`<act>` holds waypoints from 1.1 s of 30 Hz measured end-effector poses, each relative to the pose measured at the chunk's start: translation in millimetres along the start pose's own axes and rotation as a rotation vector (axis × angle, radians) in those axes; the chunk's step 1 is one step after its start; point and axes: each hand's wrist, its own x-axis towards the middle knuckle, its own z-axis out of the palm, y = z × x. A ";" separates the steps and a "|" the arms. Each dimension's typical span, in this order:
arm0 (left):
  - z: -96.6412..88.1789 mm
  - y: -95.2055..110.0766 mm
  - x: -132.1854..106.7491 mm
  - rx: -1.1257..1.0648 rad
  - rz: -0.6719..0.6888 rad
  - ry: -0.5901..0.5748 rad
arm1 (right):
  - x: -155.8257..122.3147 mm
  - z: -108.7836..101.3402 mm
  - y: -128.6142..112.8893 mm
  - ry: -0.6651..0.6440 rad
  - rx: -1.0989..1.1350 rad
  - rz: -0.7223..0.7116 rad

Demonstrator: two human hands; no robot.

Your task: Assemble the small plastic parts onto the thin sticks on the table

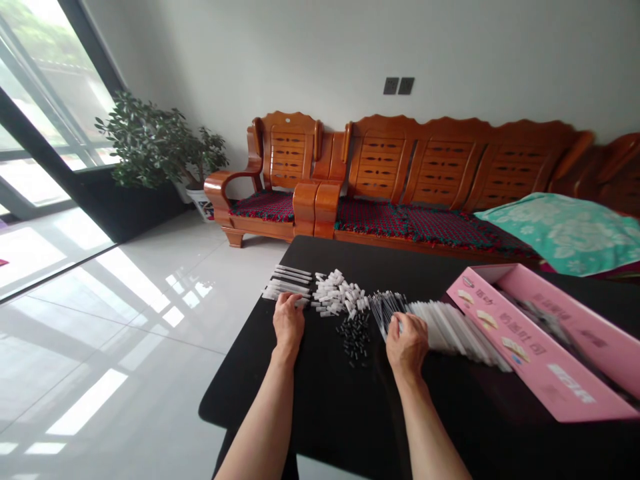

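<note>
Our black desk [330, 407] stands before a carved wooden sofa [420, 167] on a tiled floor [110, 353]. Our left hand [289, 322] lies open, fingers lightly spread, at the near ends of white plastic rods [286, 283] laid side by side. To its right, white caps [337, 293] and black caps [354, 339] sit in separate heaps, seemingly sorted by kind. Our right hand [406, 343] curls against thin clear rods [385, 312]; we cannot tell whether it pinches one. Beyond it, white sleeves [447, 327] fan out toward a pink box [540, 340].

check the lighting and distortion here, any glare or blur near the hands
Head view: daylight from the window glares across the glossy floor tiles; the wide lens bends the room's edges; the left hand and right hand look fairly sharp.
</note>
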 end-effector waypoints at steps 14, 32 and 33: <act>-10.8 7.9 -4.9 0.119 -0.014 -0.075 | 0.1 0.5 -0.8 0.007 -0.005 -0.009; -16.4 18.5 -9.5 0.252 0.019 -0.174 | 0.7 -0.2 -38.5 -0.147 0.247 -0.089; -16.6 19.4 -9.9 0.247 0.027 -0.172 | 0.9 -0.3 -39.3 -0.149 0.257 -0.084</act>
